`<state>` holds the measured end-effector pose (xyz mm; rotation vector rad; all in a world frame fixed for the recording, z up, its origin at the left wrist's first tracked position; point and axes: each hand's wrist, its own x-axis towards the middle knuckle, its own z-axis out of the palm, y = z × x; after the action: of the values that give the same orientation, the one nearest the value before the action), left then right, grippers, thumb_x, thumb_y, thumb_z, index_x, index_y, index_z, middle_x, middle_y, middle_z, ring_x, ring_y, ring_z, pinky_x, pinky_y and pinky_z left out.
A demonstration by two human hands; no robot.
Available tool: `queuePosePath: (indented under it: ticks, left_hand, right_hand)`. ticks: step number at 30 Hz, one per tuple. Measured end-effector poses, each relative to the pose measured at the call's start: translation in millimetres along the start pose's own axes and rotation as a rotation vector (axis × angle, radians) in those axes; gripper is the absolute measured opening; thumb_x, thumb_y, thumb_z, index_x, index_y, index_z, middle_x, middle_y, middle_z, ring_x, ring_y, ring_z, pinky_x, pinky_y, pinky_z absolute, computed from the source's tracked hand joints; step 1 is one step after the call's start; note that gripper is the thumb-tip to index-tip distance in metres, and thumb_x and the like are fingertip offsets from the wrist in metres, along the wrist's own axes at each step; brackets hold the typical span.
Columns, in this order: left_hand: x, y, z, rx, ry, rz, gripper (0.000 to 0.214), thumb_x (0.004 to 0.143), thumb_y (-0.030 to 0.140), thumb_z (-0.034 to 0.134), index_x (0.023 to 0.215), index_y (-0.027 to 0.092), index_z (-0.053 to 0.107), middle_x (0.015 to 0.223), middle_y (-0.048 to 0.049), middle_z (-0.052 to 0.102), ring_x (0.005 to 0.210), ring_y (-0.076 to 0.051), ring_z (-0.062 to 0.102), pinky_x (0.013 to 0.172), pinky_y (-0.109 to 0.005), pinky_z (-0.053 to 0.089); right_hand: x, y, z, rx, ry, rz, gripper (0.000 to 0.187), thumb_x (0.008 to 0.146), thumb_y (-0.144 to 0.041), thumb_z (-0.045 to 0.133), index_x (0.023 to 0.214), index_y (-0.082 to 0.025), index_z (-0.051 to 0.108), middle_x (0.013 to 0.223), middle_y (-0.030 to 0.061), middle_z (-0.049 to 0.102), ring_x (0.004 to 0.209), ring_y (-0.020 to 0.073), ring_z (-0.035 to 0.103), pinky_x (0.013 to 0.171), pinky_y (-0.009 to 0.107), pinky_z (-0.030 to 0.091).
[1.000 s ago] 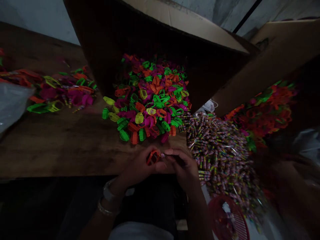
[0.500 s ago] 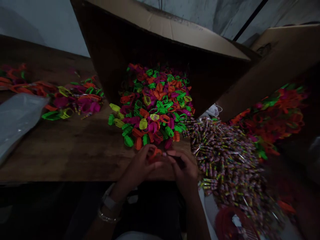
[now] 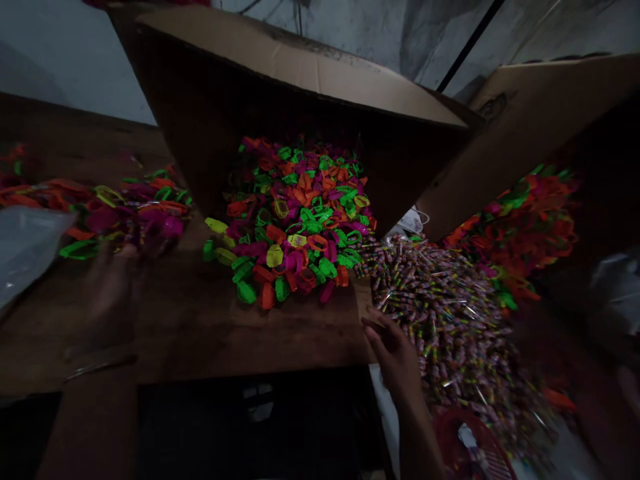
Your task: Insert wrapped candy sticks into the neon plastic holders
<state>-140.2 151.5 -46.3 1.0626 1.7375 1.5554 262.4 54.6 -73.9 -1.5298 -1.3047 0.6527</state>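
My left hand [image 3: 113, 287], smeared by motion, is at the near edge of the left pile of bright plastic toy watches [image 3: 160, 223]; whether its fingers hold one cannot be made out. Small wrapped candy rolls lie among that pile. My right hand [image 3: 397, 357] is beside the large heap of wrapped candy rolls [image 3: 450, 300], fingers loosely bent and apart, with nothing visible in them. Between the hands, a mound of green, orange, pink and yellow toy watches [image 3: 300, 227] spills from a cardboard box lying open towards me.
The cardboard box [image 3: 320, 73] stands at the back of the wooden table [image 3: 200, 340]. A clear plastic bag [image 3: 30, 247] lies at left. Further right are more toy watches [image 3: 535, 227] and a red basket [image 3: 450, 427] below the candy heap.
My hands were together at the table's front with an orange toy watch between them. They have parted: the left has gone to the left pile, the right towards the candy heap.
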Motion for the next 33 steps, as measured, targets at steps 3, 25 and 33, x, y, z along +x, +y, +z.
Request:
queuePosePath:
  ticks: [3, 25, 33]
  left_hand:
    - [-19.1, 1.4, 23.1, 0.107, -0.061, 0.079, 0.021, 0.076, 0.045, 0.06, 0.088, 0.028, 0.064, 0.099, 0.0124, 0.072, 0.113, -0.029, 0.057, 0.087, -0.04, 0.049]
    - [-99.6, 10.4, 157.3, 0.095, -0.315, 0.404, 0.009, 0.075, 0.023, 0.06, 0.069, 0.018, 0.056, 0.103, -0.0098, 0.059, 0.108, -0.025, 0.055, 0.094, -0.04, 0.043]
    - [-139.5, 18.9, 128.7, -0.553, -0.547, -0.249, 0.037, 0.064, 0.029, 0.066, 0.099, 0.018, 0.059, 0.099, -0.0056, 0.065, 0.082, -0.018, 0.063, 0.063, -0.026, 0.051]
  right_hand:
    - [41.1, 12.7, -9.2, -0.601, -0.001, -0.144, 0.028, 0.087, -0.026, 0.045, 0.103, -0.014, 0.065, 0.095, 0.0126, 0.073, 0.084, 0.0221, 0.07, 0.074, 0.036, 0.057]
    - [151.1, 11.3, -6.8, -1.423, -0.318, -0.258, 0.04, 0.088, -0.01, 0.04, 0.123, -0.013, 0.059, 0.117, 0.018, 0.061, 0.105, 0.027, 0.057, 0.085, 0.035, 0.046]
    - [170.6, 4.8, -5.2, -1.463, -0.356, -0.304, 0.039, 0.085, -0.006, 0.042, 0.118, -0.01, 0.063, 0.118, 0.0256, 0.059, 0.111, 0.0347, 0.055, 0.085, 0.042, 0.047]
